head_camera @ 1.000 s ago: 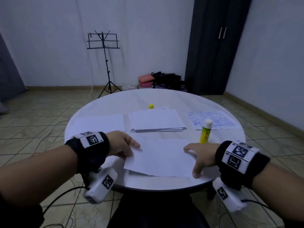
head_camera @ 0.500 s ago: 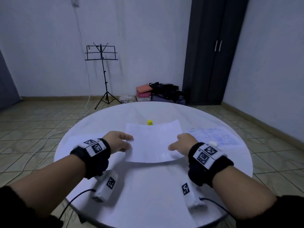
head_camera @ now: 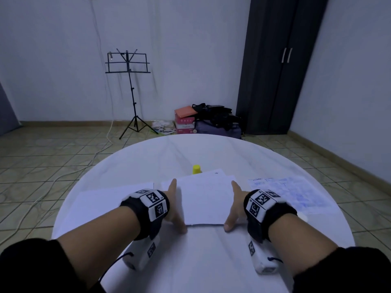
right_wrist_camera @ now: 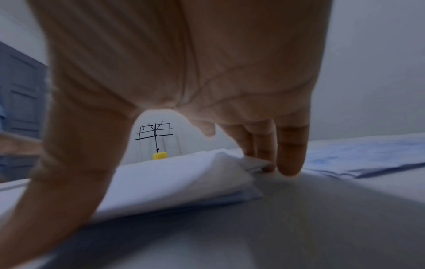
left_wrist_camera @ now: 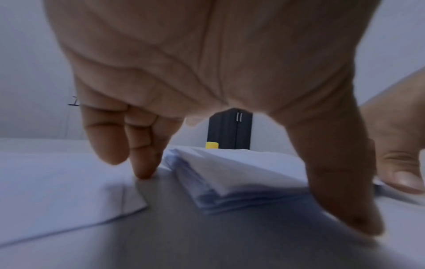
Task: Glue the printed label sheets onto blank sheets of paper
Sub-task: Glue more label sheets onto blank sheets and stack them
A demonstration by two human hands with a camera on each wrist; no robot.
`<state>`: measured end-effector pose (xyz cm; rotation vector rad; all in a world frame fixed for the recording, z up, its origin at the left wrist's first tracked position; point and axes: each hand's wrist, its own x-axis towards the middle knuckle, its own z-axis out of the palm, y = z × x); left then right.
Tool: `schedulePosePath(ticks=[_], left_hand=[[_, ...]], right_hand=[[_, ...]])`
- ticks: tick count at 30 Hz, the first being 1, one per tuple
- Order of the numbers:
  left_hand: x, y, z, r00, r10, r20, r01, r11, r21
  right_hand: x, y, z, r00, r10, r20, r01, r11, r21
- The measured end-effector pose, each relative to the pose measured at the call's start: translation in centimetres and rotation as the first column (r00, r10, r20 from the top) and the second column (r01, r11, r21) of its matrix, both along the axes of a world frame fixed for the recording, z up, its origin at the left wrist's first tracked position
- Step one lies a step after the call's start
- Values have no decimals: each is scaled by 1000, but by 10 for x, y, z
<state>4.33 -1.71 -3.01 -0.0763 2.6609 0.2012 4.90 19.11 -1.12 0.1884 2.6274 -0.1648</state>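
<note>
The hands have apparently laid the sheet onto the stack.

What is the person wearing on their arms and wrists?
Each wrist has a black band with white squares carrying black checker-like markings; the other band matches. A small white camera box with the same marking hangs under each wrist, with a thin black cable. Black sleeves are pushed up the forearms.
</note>
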Motion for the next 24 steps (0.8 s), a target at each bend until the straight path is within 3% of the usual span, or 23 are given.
schedulePosePath(ticks=[8, 13, 16, 20, 24], left_hand=[[-7, 7, -9, 984, -71, -165, 54, 993, -109], [-15, 2, -18, 975, -152, -160, 101, 952, -287], [-23, 2, -15, 971, -175, -161, 126, 953, -276], [-23, 13, -2, 977, -200, -67, 154, 893, -424], [-21, 44, 27, 960, -270, -69, 216, 876, -430]], right_hand=[[0, 3, -3, 994, 7, -114, -5, 1000, 10], [4, 5, -11, 994, 27, -110, -20, 998, 64], [1, 9, -14, 987, 26, -158, -14, 997, 81], [-1, 12, -16, 990, -22, -142, 37, 994, 102], [-2, 14, -17, 988, -52, -143, 65, 994, 87]])
